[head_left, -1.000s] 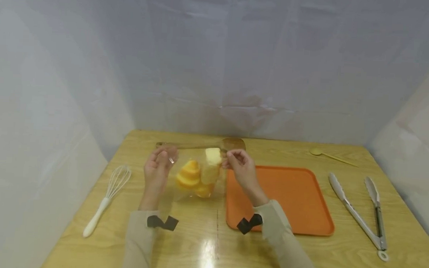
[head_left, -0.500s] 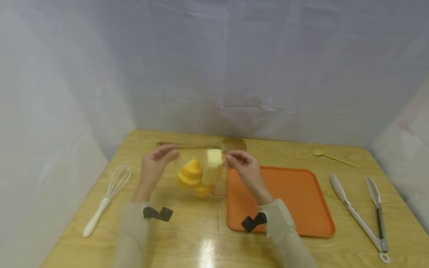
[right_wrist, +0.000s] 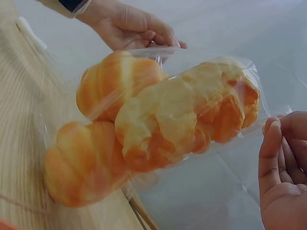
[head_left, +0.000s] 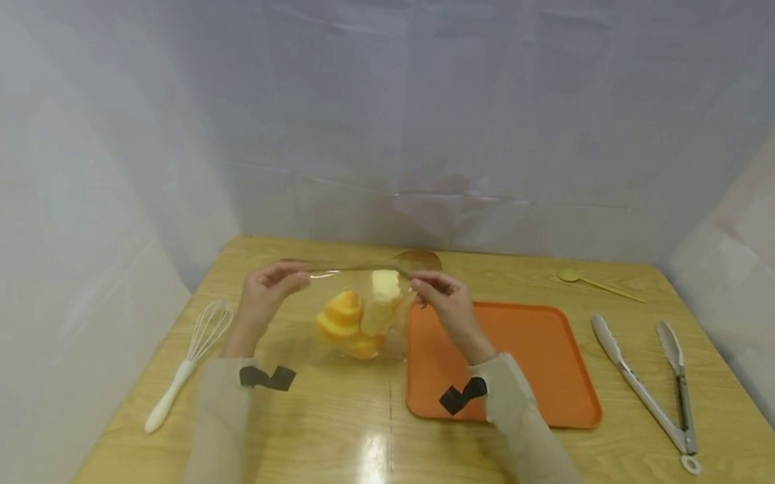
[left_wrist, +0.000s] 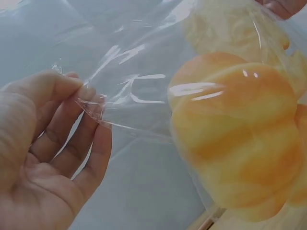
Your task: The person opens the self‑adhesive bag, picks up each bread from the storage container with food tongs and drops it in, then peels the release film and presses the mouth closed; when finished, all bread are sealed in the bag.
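Note:
A clear plastic bag [left_wrist: 139,91] hangs upright between my hands, just above the table. Through its film show two golden, ridged bread rolls [head_left: 340,316] and a longer, pale, lumpy bread [right_wrist: 184,115] standing on end at the right. My left hand [head_left: 266,302] pinches the bag's top left corner; in the left wrist view thumb and fingertips meet on the crumpled film, the other fingers loosely bent behind. The top right corner is pinched between thumb and forefinger of my right hand [head_left: 448,306]. Between them the mouth edge is drawn out nearly straight.
Right of the bag lies an orange tray [head_left: 518,363], partly under my right forearm. Metal tongs [head_left: 647,394] lie beyond it, a yellow spoon [head_left: 596,281] behind. A whisk [head_left: 187,363] lies at the left; a wooden spatula [head_left: 419,259] lies along the back edge.
My left hand has moved left, away from the breads, and the bag's top edge is now stretched wider. The right hand has shifted slightly right. The breads have hardly moved.

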Demonstrator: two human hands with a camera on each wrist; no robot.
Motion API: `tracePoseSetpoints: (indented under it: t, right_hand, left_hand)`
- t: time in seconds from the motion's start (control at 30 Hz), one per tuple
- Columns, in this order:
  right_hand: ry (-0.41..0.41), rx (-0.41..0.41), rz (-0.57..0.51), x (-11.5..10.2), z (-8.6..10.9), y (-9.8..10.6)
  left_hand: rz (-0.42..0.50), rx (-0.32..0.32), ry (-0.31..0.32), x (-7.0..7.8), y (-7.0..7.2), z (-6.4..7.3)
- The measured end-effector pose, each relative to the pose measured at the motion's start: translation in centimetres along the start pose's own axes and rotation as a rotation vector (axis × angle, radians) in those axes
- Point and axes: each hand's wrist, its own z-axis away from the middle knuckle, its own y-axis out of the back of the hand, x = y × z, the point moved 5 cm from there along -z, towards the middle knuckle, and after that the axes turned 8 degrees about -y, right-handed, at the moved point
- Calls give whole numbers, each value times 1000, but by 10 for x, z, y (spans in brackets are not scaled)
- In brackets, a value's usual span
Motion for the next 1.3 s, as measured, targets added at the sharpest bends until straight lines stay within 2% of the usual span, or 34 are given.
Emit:
tracePoseSetpoints:
  t: [0.2, 0.3, 0.53, 0.7, 0.77, 0.87, 1.0, 1.1, 1.2, 1.3]
  right_hand:
    - [16, -23, -31, 3, 1, -2]
    - [24, -42, -43, 3, 2, -4]
    - [87, -80, -88, 3, 3, -8]
    - [143, -161, -99, 4, 3, -12]
    - [160, -200, -106, 5, 3, -12]
    - [176, -246, -120, 6, 3, -13]
    - [235, -259, -127, 4, 1, -12]
    - [290, -266, -126, 2, 0, -11]
    - [326, -298, -123, 1, -1, -10]
    - [358, -351, -103, 0, -2, -9]
  left_hand:
    - [102, 85, 11, -3, -1, 1]
    - [156, 90, -16, -4, -3, 1]
    - [374, -7, -73, -5, -11, 0]
    - [459, -70, -70, -11, -11, 1]
    - [456, -77, -68, -14, -11, 1]
    - [396, -68, -91, -16, -9, 1]
    - [272, -36, -137, -16, -7, -1]
    - [234, -36, -158, -16, -6, -3]
    - [257, -64, -163, -16, -6, -4]
    - [346, -114, -147, -18, -7, -4]
